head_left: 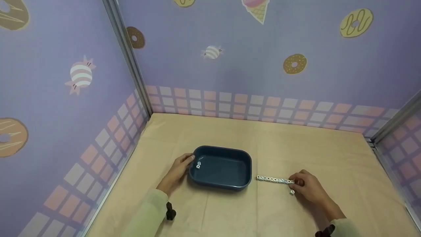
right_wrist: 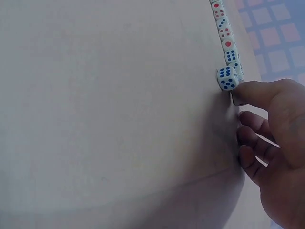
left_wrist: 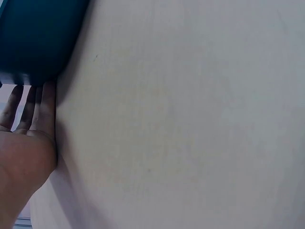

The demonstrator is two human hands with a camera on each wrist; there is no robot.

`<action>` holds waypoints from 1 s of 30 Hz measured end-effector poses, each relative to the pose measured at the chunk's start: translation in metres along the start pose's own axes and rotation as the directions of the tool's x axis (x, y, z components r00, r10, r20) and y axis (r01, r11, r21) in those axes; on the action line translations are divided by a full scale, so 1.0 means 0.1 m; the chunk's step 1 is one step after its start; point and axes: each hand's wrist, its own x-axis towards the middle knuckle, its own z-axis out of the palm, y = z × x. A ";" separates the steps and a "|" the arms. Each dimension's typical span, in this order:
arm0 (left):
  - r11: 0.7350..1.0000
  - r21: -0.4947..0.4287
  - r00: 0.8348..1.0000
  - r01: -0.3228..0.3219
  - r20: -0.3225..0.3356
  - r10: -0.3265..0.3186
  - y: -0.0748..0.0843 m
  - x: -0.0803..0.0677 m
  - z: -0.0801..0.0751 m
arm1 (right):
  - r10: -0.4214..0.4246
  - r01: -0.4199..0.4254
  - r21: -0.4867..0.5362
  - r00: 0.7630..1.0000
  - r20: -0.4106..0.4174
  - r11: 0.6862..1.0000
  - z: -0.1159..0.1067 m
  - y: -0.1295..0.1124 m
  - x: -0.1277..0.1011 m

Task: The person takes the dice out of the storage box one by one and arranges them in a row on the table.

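Observation:
A dark blue rectangular tray (head_left: 223, 186) stands on the cloth, with two small white dice (head_left: 198, 165) inside near its left end. My left hand (head_left: 179, 169) holds the tray's left side, thumb at the rim and fingers against the outer wall. Right of the tray runs a straight row of white dice (head_left: 273, 179) with red and blue dots. At the row's right end my right hand (head_left: 309, 186) pinches the last die, which thumb and fingers partly hide. A loose die (right_wrist: 228, 78) lies beside that end, close to the thumb tip.
Beige cloth (head_left: 210, 131) covers the table. Purple patterned walls (head_left: 230, 72) rise at the back, left and right, joined by metal corner posts (head_left: 128, 56). Each wrist wears a dark strapped device (head_left: 170, 212).

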 end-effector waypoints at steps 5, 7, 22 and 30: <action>0.999 -0.044 0.999 -0.018 0.028 0.019 -0.01 0.00 -0.01 | -0.043 0.042 -0.015 0.999 -0.018 0.999 0.03 0.00 0.03; 0.998 -0.053 0.999 -0.030 0.033 0.031 -0.01 0.00 -0.01 | -0.043 0.042 -0.025 0.999 -0.021 0.999 0.03 -0.01 0.03; 1.000 -0.005 0.999 -0.028 0.015 0.028 0.02 0.02 -0.01 | 0.031 -0.030 -0.145 0.999 0.010 0.989 -0.01 -0.22 -0.31; 0.999 0.005 0.999 -0.037 0.019 0.037 -0.01 0.00 -0.02 | 0.042 -0.045 -0.142 0.999 -0.024 0.989 -0.03 -0.03 -0.31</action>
